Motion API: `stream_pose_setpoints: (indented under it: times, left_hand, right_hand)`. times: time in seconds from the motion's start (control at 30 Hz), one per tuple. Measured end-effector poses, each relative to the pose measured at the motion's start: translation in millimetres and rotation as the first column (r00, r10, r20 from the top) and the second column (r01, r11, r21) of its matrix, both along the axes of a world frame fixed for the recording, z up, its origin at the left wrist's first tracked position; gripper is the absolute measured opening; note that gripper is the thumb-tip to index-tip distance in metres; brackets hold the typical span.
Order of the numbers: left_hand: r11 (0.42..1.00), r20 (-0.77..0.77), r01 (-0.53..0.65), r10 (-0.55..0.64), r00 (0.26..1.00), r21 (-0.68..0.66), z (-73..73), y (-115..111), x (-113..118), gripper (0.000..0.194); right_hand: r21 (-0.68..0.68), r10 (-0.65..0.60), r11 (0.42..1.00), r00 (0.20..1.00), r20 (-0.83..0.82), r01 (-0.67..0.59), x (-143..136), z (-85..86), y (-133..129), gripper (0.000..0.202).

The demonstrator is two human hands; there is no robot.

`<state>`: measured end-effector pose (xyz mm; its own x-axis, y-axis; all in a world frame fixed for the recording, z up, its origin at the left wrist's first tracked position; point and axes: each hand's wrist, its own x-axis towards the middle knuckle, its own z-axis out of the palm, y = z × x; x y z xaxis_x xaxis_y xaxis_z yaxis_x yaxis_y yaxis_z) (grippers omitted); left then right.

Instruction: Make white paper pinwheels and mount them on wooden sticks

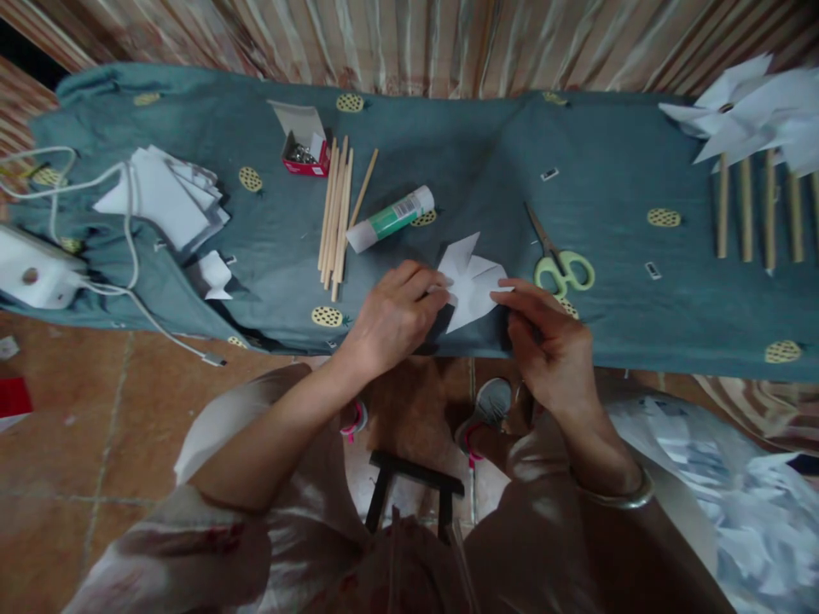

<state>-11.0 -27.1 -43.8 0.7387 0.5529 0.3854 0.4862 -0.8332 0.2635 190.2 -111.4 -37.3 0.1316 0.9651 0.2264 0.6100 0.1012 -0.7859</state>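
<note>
The left hand and right hand have fingers clamped on opposite sides of 1 paper pinwheel. It is over the worktop, between the glue stick and the scissors.

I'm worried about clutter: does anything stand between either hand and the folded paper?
Nothing visible: the left hand and right hand both touch the paper. The glue stick and scissors lie apart from it.

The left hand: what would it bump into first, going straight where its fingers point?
The left hand would first meet the white paper it is touching; beyond that, probably the right hand.
</note>
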Motion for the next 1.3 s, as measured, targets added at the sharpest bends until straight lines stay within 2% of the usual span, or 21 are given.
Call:
stream_pose_setpoints:
  times: [0.2,0.37,0.47,0.63,0.73,1.03,1.17,1.3]
  left_hand:
    - [0.997,-0.041,0.068,-0.069,0.997,-0.022,-0.7,-16,11,0.021]
    - [0.998,-0.112,0.061,-0.064,0.992,-0.034,-1.9,-20,13,0.021]
    - [0.998,-0.094,0.062,-0.064,0.993,-0.032,-2.2,-19,13,0.021]
    - [0.998,-0.057,0.068,-0.069,0.996,-0.016,-2.0,-21,12,0.021]
    - [0.997,-0.010,0.066,-0.066,0.998,-0.028,-2.8,-23,11,0.021]
    - [0.996,0.085,0.052,-0.045,0.995,-0.075,-5.0,-25,9,0.018]
    - [0.994,0.087,0.034,-0.025,0.996,-0.104,-3.9,-29,8,0.016]
    - [0.991,0.077,0.053,-0.044,0.996,-0.121,-3.5,-30,7,0.023]
  right_hand:
    - [-0.003,0.005,1.000,0.999,-0.041,-0.005,-5,0.0,-6,0.030]
    - [-0.065,-0.019,0.998,0.998,-0.060,0.015,-8,0.2,-10,0.026]
    - [-0.068,-0.020,0.998,0.999,-0.028,0.018,-9,0.5,-9,0.025]
    - [0.034,-0.014,0.999,0.995,0.102,0.010,-7,2.7,-5,0.016]
    - [0.051,-0.042,0.998,0.987,0.153,0.035,-5,3.0,-2,0.012]
    - [0.011,0.001,1.000,0.999,0.053,-0.001,-1,-4.0,7,0.003]
    - [0.024,-0.013,1.000,0.997,0.073,0.011,-6,-5.8,10,0.005]
    - [0.078,-0.011,0.997,0.991,0.131,0.001,-11,-8.1,10,0.008]
